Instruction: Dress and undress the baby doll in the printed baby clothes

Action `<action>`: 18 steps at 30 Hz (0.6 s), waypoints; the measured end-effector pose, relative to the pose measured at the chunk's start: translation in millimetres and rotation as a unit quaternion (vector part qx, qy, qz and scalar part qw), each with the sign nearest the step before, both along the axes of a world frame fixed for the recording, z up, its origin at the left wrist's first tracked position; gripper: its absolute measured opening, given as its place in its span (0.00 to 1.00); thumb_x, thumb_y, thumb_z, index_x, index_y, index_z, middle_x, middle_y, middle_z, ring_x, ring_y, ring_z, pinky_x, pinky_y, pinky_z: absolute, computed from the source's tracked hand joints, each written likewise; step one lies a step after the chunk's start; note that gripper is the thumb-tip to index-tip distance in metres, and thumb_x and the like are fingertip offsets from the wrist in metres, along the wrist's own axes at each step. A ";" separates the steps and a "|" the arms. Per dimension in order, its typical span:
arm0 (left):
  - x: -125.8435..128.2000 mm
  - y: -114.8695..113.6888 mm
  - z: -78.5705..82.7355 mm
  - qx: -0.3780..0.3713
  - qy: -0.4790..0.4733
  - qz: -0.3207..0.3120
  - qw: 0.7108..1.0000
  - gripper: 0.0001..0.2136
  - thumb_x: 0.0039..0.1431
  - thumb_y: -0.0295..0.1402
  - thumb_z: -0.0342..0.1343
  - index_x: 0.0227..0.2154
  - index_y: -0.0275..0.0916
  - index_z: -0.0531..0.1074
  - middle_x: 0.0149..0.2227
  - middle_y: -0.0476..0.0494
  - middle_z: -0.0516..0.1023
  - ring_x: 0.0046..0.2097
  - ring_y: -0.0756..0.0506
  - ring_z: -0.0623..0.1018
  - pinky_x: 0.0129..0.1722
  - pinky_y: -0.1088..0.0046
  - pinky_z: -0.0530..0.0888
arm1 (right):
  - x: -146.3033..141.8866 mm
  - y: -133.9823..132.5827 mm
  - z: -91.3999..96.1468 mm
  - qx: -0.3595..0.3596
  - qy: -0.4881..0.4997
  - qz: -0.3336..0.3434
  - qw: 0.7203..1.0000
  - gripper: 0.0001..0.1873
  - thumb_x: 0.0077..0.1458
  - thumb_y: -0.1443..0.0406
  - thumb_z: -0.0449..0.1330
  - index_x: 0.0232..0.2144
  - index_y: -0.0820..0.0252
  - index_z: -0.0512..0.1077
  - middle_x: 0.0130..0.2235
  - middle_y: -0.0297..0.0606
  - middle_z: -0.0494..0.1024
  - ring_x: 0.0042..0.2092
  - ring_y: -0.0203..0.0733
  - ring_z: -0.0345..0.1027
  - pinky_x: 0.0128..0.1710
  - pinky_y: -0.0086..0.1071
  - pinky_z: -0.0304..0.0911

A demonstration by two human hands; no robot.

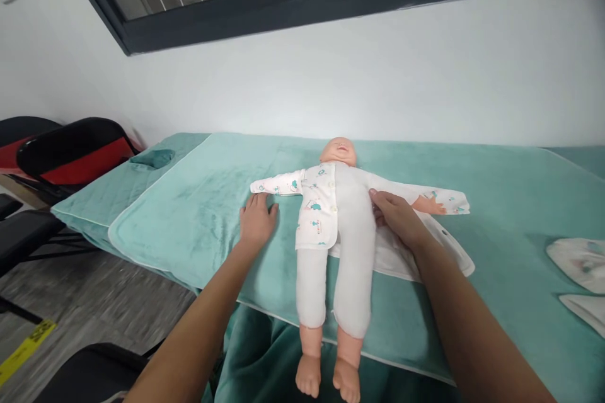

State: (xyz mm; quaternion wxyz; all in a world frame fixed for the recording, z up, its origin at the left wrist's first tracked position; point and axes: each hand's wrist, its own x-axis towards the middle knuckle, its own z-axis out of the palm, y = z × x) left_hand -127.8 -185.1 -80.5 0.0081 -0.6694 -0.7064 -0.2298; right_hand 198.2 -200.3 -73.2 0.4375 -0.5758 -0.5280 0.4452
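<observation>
A baby doll [355,252] in white leggings lies on its back, head toward the wall. Its white printed baby shirt [317,214] covers the picture-left half of the chest. The other front panel [447,245] is spread on the bed beside the body, inside up. Both doll arms are in the sleeves, and a doll hand shows through the picture-right sleeve. My left hand [258,217] rests open on the bed, fingertips by the left cuff. My right hand [397,214] is closed at the shirt's edge below the armpit, its fingertips partly hidden.
The doll lies on a green plush bed cover [189,214] against a white wall. More white printed cloth [579,264] lies at the right edge. Black and red folding chairs [78,151] stand at left, and another dark chair [92,371] is at lower left. A dark-framed window [265,6] is above.
</observation>
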 end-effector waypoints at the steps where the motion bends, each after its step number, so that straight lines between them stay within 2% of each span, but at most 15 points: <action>1: -1.0 5.0 -1.5 0.000 -0.001 0.009 1.000 0.16 0.64 0.35 0.49 0.53 0.39 0.68 0.57 0.33 0.72 0.60 0.33 0.68 0.55 0.51 0.65 | -0.4 -1.6 1.8 0.005 -0.007 0.004 1.000 0.26 0.53 0.40 0.57 0.26 0.57 0.68 0.28 0.36 0.72 0.31 0.42 0.67 0.28 0.32 0.65; 6: -4.9 22.7 -3.9 0.000 -0.050 0.027 0.998 0.16 0.66 0.44 0.48 0.48 0.41 0.72 0.53 0.35 0.75 0.58 0.34 0.69 0.56 0.53 0.64 | 1.8 -7.1 3.7 0.028 -0.027 0.042 0.998 0.22 0.53 0.44 0.60 0.30 0.56 0.68 0.29 0.33 0.70 0.33 0.39 0.65 0.32 0.31 0.65; 11: -10.2 28.8 -3.4 0.036 -0.113 0.048 0.992 0.15 0.67 0.45 0.46 0.39 0.41 0.74 0.45 0.37 0.78 0.54 0.36 0.72 0.53 0.58 0.65 | 7.0 -5.5 -9.0 0.059 -0.047 0.092 0.993 0.18 0.55 0.49 0.62 0.42 0.53 0.69 0.37 0.35 0.75 0.39 0.42 0.68 0.38 0.33 0.65; 14: -11.8 27.7 -5.3 0.066 -0.163 0.087 0.981 0.14 0.65 0.43 0.49 0.45 0.39 0.70 0.46 0.37 0.77 0.52 0.39 0.73 0.51 0.62 0.67 | 6.4 -4.8 -16.2 0.074 -0.041 0.080 0.993 0.21 0.55 0.50 0.62 0.47 0.52 0.68 0.38 0.35 0.76 0.39 0.42 0.68 0.39 0.35 0.65; 18: -13.6 25.5 -10.1 0.073 -0.209 0.102 0.970 0.15 0.65 0.38 0.50 0.51 0.39 0.65 0.48 0.39 0.75 0.50 0.41 0.75 0.50 0.65 0.68 | 1.5 -7.3 -16.2 0.079 -0.057 0.012 0.995 0.22 0.53 0.47 0.62 0.43 0.53 0.70 0.37 0.36 0.76 0.39 0.44 0.69 0.39 0.37 0.66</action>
